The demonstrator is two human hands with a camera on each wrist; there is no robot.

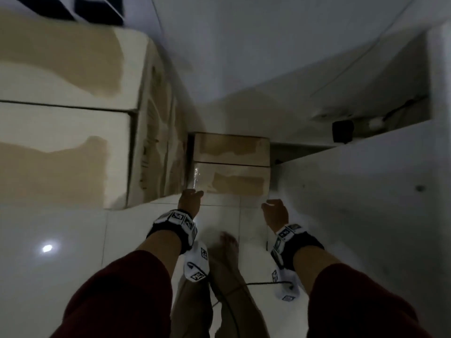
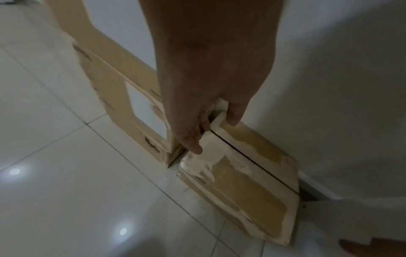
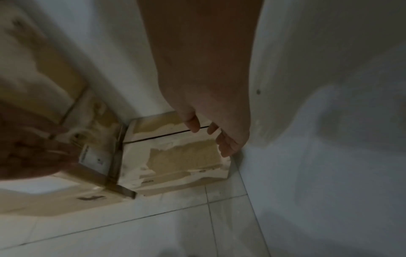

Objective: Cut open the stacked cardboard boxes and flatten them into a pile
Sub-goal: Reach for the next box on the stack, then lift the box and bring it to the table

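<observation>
A small cardboard box (image 1: 231, 167) with torn white tape lies on the floor against the wall, its two top flaps closed with a slit between them. In the left wrist view my left hand (image 2: 211, 128) reaches down at the left end of the box (image 2: 241, 182), fingers nearly straight beside the near flap and thumb at the far flap's corner. My right hand (image 3: 211, 139) hangs with relaxed fingers just above the right end of the box (image 3: 182, 156) and holds nothing. In the head view my left hand (image 1: 191, 197) and right hand (image 1: 274, 208) flank the near corners.
A tall stack of large cardboard boxes (image 1: 61, 118) stands directly left of the small box. A white wall (image 1: 244, 69) is behind, and a white ledge (image 1: 366, 167) with a black object (image 1: 343, 132) is on the right. My bare feet and a cable (image 1: 263, 283) are on the tiled floor (image 1: 61, 240).
</observation>
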